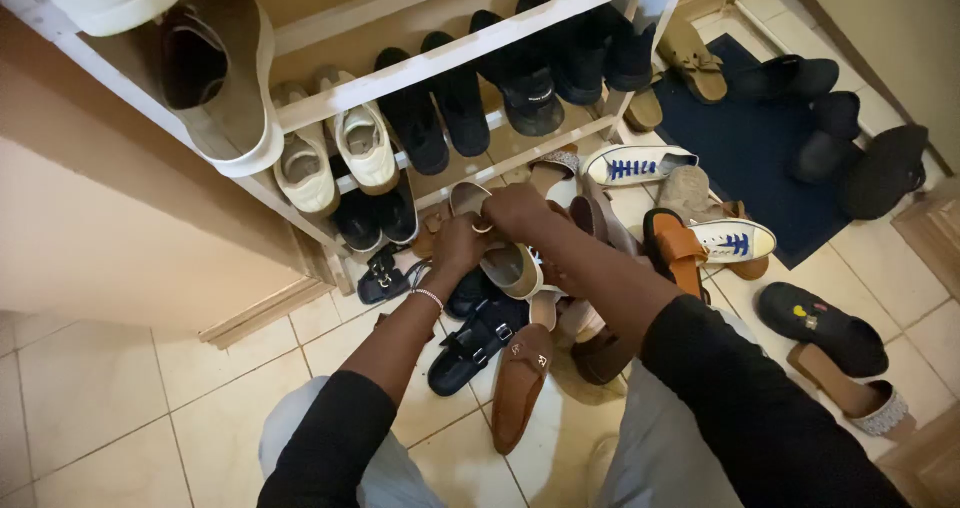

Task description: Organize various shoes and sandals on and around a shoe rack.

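– Looking down at the pile, which shoe do the hands have?

– A beige slip-on shoe (pixel 505 258), lifted just above the heap of footwear in front of the white shoe rack (pixel 420 78). The left hand (pixel 455 248) is curled round its near side, fingers closed on it; the right hand (pixel 515 211) grips the heel end from above, fingers wrapped on the rim by a small gold ring fitting.

– How does the shoe lie?

– Its long axis runs roughly from the rack's bottom shelf back toward the person, opening tilted up and to the right. Both hands are on it, touching each other almost; the right sits nearer the rack, the left nearer the body.

– What is under and around it?

– Directly below, a black buckled sandal (pixel 475 343) and a brown loafer (pixel 518 388) on the tiled floor (pixel 100 398). To the right, an orange-strapped sandal (pixel 675 248) and white sneakers with blue laces (pixel 635 163) – these lie clear of the hands. The rack's lower shelf, just beyond the fingers, holds cream shoes (pixel 335 153) and black ones, with a gap showing near the held shoe's far end

– And further off?

– A dark blue mat (pixel 740 158) with black shoes on it, well apart
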